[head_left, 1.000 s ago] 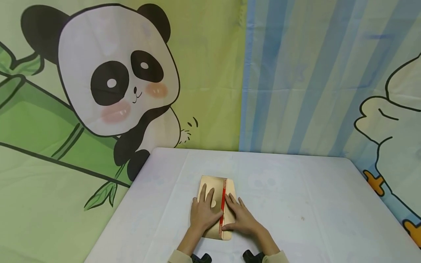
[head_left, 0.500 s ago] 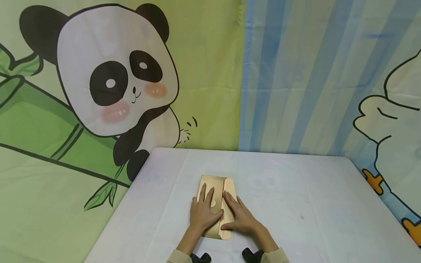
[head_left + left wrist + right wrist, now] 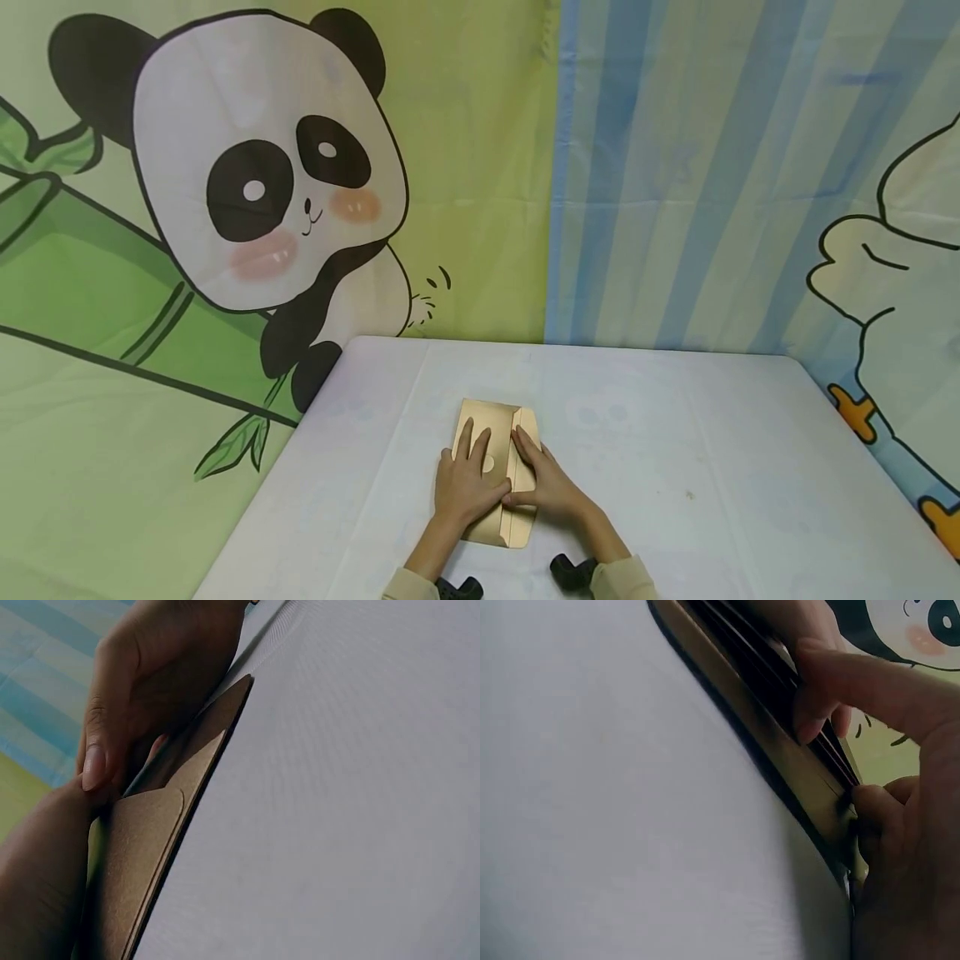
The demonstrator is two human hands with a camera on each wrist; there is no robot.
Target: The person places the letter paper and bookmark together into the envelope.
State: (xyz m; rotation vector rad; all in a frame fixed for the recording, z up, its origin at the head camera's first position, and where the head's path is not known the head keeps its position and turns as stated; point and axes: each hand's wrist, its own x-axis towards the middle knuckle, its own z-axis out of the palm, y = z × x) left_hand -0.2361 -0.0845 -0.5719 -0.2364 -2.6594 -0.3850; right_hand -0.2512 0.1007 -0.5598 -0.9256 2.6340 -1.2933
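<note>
A tan kraft-paper envelope (image 3: pixel 487 415) lies on the white table, its flap (image 3: pixel 520 527) folded out to the right. My left hand (image 3: pixel 463 487) rests on the envelope's body with spread fingers, its thumb near the mouth. At the mouth and over the flap is my right hand (image 3: pixel 553 485), its fingertips touching along the opening, thumb apart from the index finger. The two thumbs meet in the left wrist view, above the envelope's corner (image 3: pixel 146 825). Dark layered edges show inside the mouth of the envelope (image 3: pixel 799 769) in the right wrist view; what they are is unclear.
The white tabletop (image 3: pixel 675 433) spreads around the envelope. Behind it hangs a cloth backdrop (image 3: pixel 480 167) with a printed panda and blue stripes. Black wrist camera mounts (image 3: pixel 573 573) sit close above the table at both wrists.
A red strip along the envelope's mouth has gone out of sight inside. My right fingers have shifted slightly forward along the opening. The left hand has stayed nearly still.
</note>
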